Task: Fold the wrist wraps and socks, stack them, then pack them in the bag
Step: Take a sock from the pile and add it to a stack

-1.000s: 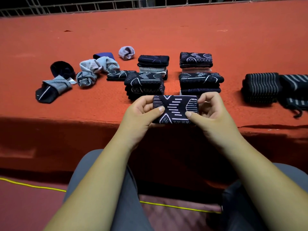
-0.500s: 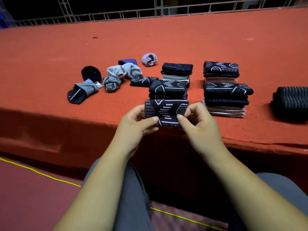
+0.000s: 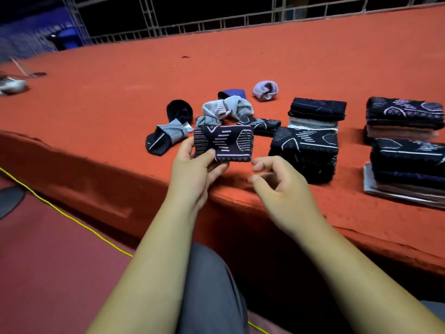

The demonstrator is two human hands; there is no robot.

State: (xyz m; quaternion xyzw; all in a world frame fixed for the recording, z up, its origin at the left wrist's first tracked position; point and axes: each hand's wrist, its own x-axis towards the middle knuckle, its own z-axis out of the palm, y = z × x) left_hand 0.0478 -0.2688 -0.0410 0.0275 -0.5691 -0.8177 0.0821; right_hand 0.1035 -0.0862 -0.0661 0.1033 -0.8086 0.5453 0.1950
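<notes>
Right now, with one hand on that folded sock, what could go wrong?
The folded sock is held by the left hand alone, the right hand off it; the fold could spring open. The nearest stack is tall and close to the table edge; adding another might topple it.

Loose socks (image 3: 226, 109) left of folded stacks (image 3: 305, 145), all on table (image 3: 289, 56).

Event stage — red carpet (image 3: 277, 59), metal trusses (image 3: 147, 18)
</notes>
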